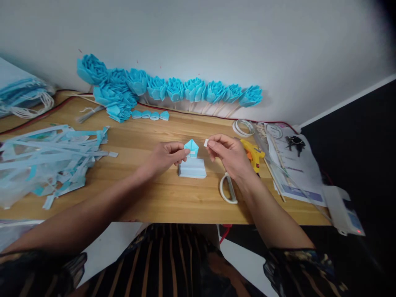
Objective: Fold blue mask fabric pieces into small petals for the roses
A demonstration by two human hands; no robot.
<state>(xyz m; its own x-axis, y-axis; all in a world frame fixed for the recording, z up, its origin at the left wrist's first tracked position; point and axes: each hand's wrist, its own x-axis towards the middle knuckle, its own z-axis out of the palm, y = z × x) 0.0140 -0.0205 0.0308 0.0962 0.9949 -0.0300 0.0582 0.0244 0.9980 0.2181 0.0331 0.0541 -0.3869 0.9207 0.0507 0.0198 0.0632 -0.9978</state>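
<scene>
My left hand (168, 157) pinches a small folded blue piece (192, 147) by its left edge, with a small white patch near its bottom. To the right of it, my right hand (227, 153) holds a small white piece (206, 142) between thumb and fingertips; the two pieces are apart. Just below the blue piece, a stack of pale folded sheets (192, 169) lies on the wooden table (173, 202). Under my right wrist is a white ring-shaped item (228, 190), partly covered.
Blue flowers on sticks (194, 89) lean along the wall. Several folded blue pieces (154, 116) lie in a row before them. Blue and white strips (55, 152) are heaped at left. At right are tape rolls (243, 128), a yellow glue gun (255, 156), keys (295, 143) and papers.
</scene>
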